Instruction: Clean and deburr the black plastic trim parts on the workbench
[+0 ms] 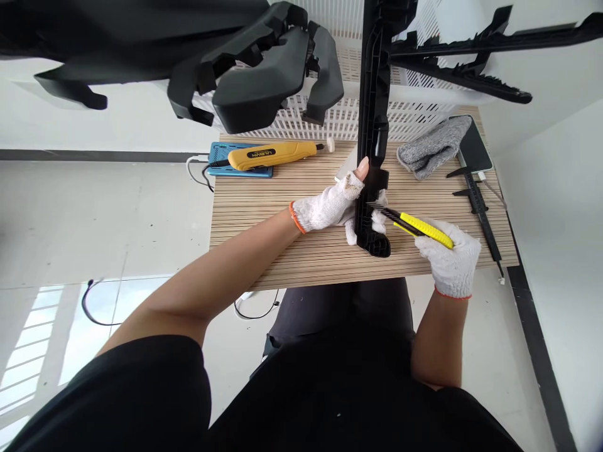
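Observation:
My left hand [330, 204], in a white glove with its thumb tip bare, is closed around a long black plastic trim part [372, 138]. The thumb lies on top and the other fingers wrap underneath, partly hidden. This part stretches from near the table's front edge up to the top of the view. My right hand [452, 254], also gloved, grips a yellow and black utility knife [424, 229]. Its thin tip points left and meets or overlaps the lower part of the black trim; whether it touches cannot be made out.
White perforated baskets [409, 94] stand behind the wood-striped table [282, 251], with dark plastic parts [264, 88] jutting over them. A yellow rotary tool [273, 155] rests on a blue case at left. A grey cloth [436, 144], a phone [473, 147] and a caliper [480, 210] lie at right.

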{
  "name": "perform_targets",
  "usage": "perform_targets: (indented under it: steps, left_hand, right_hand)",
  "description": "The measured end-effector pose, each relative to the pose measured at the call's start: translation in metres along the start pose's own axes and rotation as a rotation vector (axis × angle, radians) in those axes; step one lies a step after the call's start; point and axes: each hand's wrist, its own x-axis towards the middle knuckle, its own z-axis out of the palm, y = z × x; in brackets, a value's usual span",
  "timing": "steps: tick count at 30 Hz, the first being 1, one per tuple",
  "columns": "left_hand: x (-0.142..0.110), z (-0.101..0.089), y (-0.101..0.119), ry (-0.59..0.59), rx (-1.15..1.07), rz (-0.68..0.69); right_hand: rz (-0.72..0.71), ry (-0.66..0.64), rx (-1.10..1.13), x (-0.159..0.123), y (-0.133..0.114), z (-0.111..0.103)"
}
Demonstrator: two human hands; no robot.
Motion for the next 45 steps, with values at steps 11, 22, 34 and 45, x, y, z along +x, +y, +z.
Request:
perform_targets:
  steps: [11,22,34,45]
  left_hand:
    - [0.001,0.002,0.001,-0.038,0.004,-0.037]
    - [-0.002,0.003,-0.005,-0.021,0.023,0.033]
    - [-0.001,0.006,-0.007,0.028,0.031,0.018]
    - [-0.002,-0.001,-0.008,-0.110,0.023,-0.056]
  right_hand:
    - [0.009,-0.034,-0.023,0.000,0.000,0.000]
    - [0.044,0.022,0.078,0.001,-0.002,0.001]
    - [0.057,-0.019,0.042,0.000,-0.005,0.001]
    - [0.029,-0.080,-0.003,0.000,-0.003,0.000]
